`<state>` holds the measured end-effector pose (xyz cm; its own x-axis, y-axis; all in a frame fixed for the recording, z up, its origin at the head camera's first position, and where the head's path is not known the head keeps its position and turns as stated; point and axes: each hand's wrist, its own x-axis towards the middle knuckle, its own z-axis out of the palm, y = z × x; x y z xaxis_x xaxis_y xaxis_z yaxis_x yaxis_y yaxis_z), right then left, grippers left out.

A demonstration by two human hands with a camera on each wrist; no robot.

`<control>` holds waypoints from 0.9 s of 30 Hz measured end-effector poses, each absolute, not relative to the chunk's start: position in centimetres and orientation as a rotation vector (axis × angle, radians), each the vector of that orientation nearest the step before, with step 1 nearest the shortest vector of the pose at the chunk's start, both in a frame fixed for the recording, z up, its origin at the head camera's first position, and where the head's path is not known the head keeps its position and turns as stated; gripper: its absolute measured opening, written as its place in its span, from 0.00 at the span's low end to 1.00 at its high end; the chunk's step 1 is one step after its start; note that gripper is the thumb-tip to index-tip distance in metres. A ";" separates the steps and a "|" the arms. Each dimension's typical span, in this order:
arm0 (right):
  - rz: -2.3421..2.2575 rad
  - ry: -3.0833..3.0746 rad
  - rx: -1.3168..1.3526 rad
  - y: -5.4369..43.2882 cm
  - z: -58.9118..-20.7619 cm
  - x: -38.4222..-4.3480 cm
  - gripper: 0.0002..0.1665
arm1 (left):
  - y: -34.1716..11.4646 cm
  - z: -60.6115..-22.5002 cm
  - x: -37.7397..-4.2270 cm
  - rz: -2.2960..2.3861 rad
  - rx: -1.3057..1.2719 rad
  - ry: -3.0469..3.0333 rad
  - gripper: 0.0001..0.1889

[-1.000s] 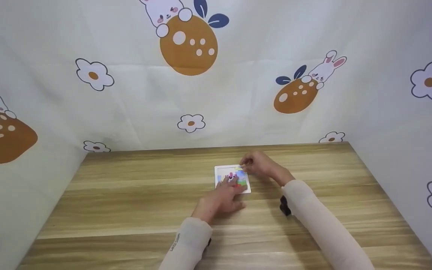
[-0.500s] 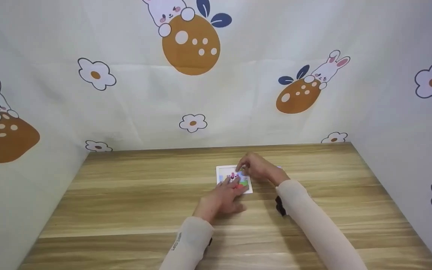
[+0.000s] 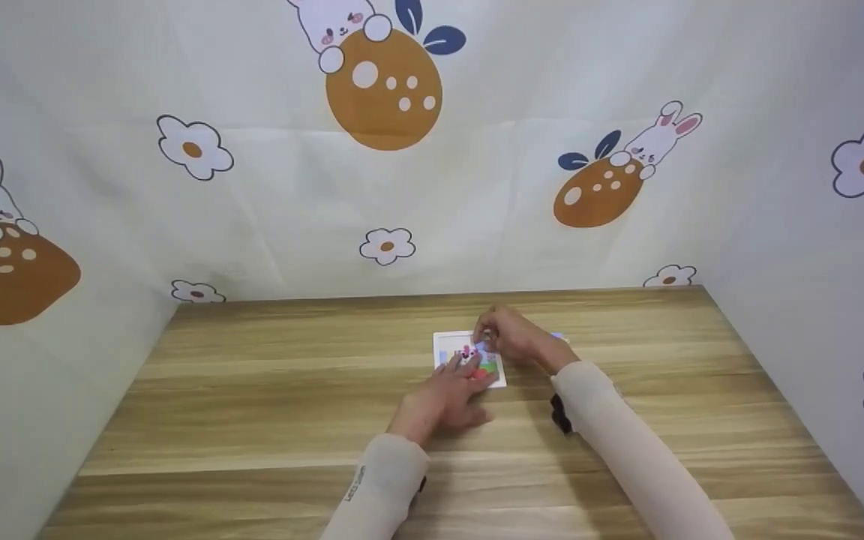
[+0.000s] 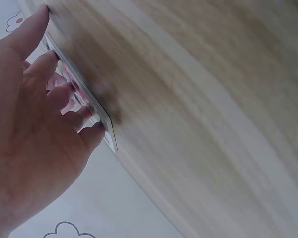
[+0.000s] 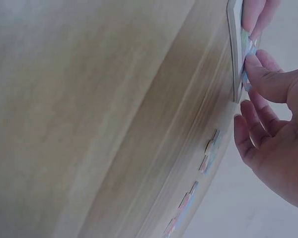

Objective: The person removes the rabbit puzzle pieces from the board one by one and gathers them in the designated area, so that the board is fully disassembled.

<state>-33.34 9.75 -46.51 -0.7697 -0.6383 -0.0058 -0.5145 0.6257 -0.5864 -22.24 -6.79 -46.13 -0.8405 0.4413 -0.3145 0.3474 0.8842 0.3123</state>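
A small jigsaw puzzle in a white frame [image 3: 437, 349] lies on the table, with a pink cartoon figure, blue and green in its picture. My left hand [image 3: 447, 396] rests on its lower part, fingers spread and fingertips pressing the board. At the upper right corner, my right hand [image 3: 516, 336] pinches a bluish puzzle piece [image 5: 247, 80] between thumb and finger, against the board. How the piece sits in the frame is hidden by the fingers. In the left wrist view, the left fingertips touch the frame's edge [image 4: 107, 119].
Loose puzzle pieces lie beyond the right hand: one [image 5: 209, 151] nearer the board, another group [image 5: 181, 210] farther off. In the head view, a bluish bit [image 3: 560, 337] shows behind the right wrist. A patterned curtain [image 3: 469, 247] borders the wooden table [image 3: 267, 405].
My right hand has shifted slightly left and inward over the frame's upper right corner, uncovering a loose piece behind its wrist. The left hand stays on the board.
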 end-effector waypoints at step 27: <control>-1.249 2.581 -0.674 15.0 -45.2 -33.9 0.11 | -6.8 -46.4 -22.3 0.328 0.606 2.677 0.35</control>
<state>-33.85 15.02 -45.18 -0.8773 -0.4795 0.0215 -0.3144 0.5401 -0.7807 -22.34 -6.76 -46.36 -0.8370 0.4533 -0.3063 0.3658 0.8801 0.3027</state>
